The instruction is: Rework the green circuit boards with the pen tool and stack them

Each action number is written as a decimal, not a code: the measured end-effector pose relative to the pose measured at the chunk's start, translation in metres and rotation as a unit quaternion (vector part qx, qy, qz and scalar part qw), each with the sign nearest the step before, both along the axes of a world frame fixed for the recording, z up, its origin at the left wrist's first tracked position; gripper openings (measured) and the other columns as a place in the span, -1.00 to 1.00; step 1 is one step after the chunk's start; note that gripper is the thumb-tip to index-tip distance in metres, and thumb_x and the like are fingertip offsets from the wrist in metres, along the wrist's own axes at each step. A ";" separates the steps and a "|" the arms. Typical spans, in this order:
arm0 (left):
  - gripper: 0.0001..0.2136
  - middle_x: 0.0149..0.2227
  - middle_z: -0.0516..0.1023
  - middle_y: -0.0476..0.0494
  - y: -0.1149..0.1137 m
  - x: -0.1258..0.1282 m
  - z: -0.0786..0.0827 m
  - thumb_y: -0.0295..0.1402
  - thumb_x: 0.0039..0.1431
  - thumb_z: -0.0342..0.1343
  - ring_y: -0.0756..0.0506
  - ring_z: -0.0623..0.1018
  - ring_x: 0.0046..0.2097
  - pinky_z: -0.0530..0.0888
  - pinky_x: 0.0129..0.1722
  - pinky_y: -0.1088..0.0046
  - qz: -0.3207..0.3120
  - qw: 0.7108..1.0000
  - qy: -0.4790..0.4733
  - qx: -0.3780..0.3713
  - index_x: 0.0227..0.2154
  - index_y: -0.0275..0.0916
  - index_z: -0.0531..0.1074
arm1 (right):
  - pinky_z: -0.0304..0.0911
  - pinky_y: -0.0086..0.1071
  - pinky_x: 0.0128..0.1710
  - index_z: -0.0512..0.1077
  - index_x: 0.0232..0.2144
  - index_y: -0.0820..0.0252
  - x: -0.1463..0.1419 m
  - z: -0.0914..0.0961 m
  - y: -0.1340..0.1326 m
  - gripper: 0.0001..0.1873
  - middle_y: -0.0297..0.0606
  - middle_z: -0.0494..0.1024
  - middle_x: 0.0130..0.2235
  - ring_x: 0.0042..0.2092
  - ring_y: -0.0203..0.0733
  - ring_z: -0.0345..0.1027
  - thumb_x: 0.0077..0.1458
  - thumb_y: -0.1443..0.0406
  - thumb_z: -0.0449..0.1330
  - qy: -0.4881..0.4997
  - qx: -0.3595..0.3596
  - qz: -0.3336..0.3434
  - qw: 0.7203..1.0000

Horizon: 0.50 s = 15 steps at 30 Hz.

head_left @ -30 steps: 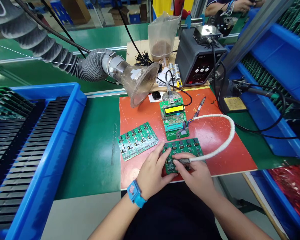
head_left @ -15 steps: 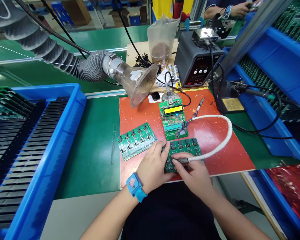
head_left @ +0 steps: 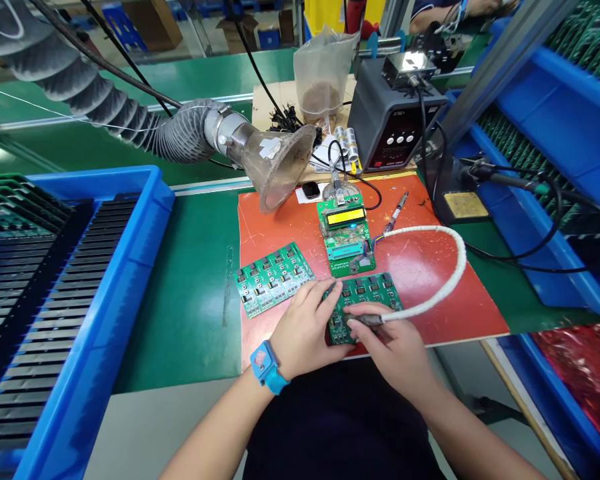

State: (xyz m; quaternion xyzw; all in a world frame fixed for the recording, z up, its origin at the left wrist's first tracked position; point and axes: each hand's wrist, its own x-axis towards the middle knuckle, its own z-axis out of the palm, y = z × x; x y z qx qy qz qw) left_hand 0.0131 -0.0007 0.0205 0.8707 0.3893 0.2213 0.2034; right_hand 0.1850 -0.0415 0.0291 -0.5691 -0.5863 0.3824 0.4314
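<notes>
My left hand (head_left: 307, 327), with a blue wrist strap (head_left: 269, 367), grips a green circuit board (head_left: 367, 298) by its left side, fingers at the top edge and thumb at the bottom. Pinched in my right hand (head_left: 397, 347) is a dark probe (head_left: 369, 320) on a white-sleeved cable (head_left: 460, 267). The probe lies low over the board; its tip is hard to make out, so contact is unclear. Behind the board, a programmer board (head_left: 347, 237) shows a lit yellow display, and the cable runs to it. A second circuit board (head_left: 273, 280) lies to the left.
An orange mat (head_left: 460, 307) covers the bench. A fume extractor hood (head_left: 285, 167) hangs at the back, near a soldering station (head_left: 397, 117). A blue bin (head_left: 145, 220) stands left, more blue bins (head_left: 540, 247) right. A pen (head_left: 396, 212) lies behind the cable. Another person's arm (head_left: 435, 20) shows beyond.
The probe in my right hand has shifted very slightly to the right over the board. My left hand keeps its grip, and the view has moved a little.
</notes>
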 end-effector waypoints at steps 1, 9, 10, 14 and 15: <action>-0.18 0.15 0.31 -0.40 -0.001 -0.003 0.001 -0.21 -0.07 0.32 -0.33 0.30 0.17 0.32 0.18 0.06 0.002 1.000 -0.005 0.004 0.24 -0.37 0.11 | 0.46 -0.37 -0.24 0.49 -0.23 0.09 0.002 0.003 -0.001 -0.89 -0.27 0.60 -0.19 -0.22 -0.18 0.52 0.17 0.31 0.20 0.028 -0.006 -0.007 1.000; -0.20 0.17 0.30 -0.36 0.007 -0.073 0.017 -0.10 0.02 0.29 -0.35 0.33 0.17 0.27 0.16 0.01 0.102 0.989 0.045 0.097 0.27 -0.21 0.08 | 0.44 -0.45 -0.41 0.44 -0.17 0.13 0.059 -0.004 0.001 -0.82 -0.25 0.59 -0.24 -0.44 -0.33 0.43 0.18 0.22 0.23 0.110 -0.033 -0.133 0.984; -0.20 0.17 0.31 -0.36 0.011 -0.085 0.016 -0.09 0.02 0.29 -0.36 0.34 0.16 0.28 0.15 0.00 0.121 0.986 0.052 0.106 0.27 -0.21 0.09 | 0.43 -0.45 -0.42 0.43 -0.17 0.14 0.066 -0.009 0.002 -0.80 -0.25 0.59 -0.25 -0.44 -0.33 0.41 0.17 0.20 0.23 0.104 -0.038 -0.141 0.984; -0.20 0.18 0.30 -0.37 0.021 -0.120 0.004 -0.03 0.03 0.25 -0.41 0.33 0.18 0.27 0.16 -0.09 0.169 0.978 0.090 0.082 0.27 -0.21 0.08 | 0.41 -0.40 -0.40 0.41 -0.15 0.16 0.076 -0.027 0.004 -0.73 -0.20 0.57 -0.23 -0.42 -0.30 0.39 0.16 0.14 0.22 0.084 -0.057 -0.148 0.984; -0.20 0.20 0.28 -0.38 0.022 -0.124 0.002 -0.02 0.05 0.23 -0.44 0.28 0.22 0.25 0.17 -0.13 0.171 0.978 0.099 0.064 0.28 -0.20 0.07 | 0.41 -0.40 -0.39 0.40 -0.15 0.16 0.076 -0.029 0.003 -0.72 -0.19 0.57 -0.22 -0.42 -0.30 0.39 0.16 0.13 0.22 0.079 -0.059 -0.148 0.984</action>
